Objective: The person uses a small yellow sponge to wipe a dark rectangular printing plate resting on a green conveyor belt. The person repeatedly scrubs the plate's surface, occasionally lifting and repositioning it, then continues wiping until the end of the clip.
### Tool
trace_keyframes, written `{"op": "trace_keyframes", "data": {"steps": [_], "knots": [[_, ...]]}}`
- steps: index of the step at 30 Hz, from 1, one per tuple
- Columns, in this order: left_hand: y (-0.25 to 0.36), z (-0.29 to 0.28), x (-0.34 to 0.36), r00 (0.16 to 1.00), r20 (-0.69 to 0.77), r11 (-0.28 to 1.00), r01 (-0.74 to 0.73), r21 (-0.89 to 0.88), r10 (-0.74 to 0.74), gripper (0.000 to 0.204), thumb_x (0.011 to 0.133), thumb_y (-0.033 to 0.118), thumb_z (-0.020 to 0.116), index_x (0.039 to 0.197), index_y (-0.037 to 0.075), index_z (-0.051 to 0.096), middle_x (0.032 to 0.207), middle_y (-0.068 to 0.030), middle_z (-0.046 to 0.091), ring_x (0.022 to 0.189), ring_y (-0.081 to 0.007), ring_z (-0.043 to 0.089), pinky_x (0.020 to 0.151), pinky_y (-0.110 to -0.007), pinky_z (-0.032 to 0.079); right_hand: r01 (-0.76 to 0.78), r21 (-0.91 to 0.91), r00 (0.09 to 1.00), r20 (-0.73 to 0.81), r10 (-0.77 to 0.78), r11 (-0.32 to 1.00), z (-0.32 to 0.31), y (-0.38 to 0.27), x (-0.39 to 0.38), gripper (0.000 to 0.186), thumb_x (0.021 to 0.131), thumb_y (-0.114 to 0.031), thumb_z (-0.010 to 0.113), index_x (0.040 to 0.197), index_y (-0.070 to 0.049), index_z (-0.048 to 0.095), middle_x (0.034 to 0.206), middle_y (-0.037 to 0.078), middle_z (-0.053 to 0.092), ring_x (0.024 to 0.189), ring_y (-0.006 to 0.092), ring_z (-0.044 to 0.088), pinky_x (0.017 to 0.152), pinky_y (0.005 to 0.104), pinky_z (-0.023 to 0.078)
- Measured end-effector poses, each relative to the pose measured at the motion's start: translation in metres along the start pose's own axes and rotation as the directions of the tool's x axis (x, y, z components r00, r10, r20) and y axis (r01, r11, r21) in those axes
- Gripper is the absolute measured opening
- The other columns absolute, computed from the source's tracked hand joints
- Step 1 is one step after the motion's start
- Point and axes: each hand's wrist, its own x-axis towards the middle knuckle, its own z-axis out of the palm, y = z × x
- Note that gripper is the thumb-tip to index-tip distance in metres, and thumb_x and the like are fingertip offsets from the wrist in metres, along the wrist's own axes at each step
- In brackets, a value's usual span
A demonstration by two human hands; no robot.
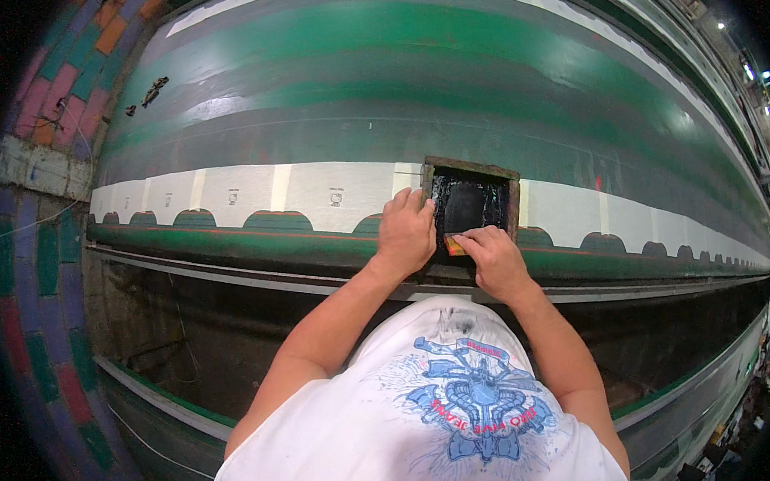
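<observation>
A small screen-printing frame [515, 200] with a worn wooden rim lies over the pale strip along the table's near side. Its mesh looks black and is coated with wet, shiny dark ink around a dull middle patch. My left hand [406, 231] grips the frame's left side, fingers bent along the rim. Inside the near part of the frame, my right hand [497, 259] pinches a small orange-yellow squeegee [454, 246]. Its lower edge meets the dark mesh, though my fingers cover part of it.
The long green and grey table [333, 86] stretches far to both sides. White fabric panels [313, 192] with small printed motifs run left of the frame. More pale panels [566, 200] continue right. Dark scraps [155, 91] lie at far left, near a painted brick wall [65, 109].
</observation>
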Motion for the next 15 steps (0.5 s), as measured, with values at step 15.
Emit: {"op": "trace_keyframes", "data": {"steps": [15], "knots": [[-0.002,0.002,-0.002,0.999,0.003,0.999,0.032,-0.04,-0.032,0.043,0.09,0.009,0.077,0.133,0.003,0.077,0.144,-0.0216,0.071,0.139,-0.0458,0.061,0.112,-0.059,0.049,-0.018,-0.081,0.989,-0.15,0.005,0.997,0.012,0.024,0.037,0.049,0.083,0.002,0.073,0.13,-0.01,0.079,0.114,0.014,0.077,0.109,0.0372,0.072,0.097,0.0489,0.056]]}}
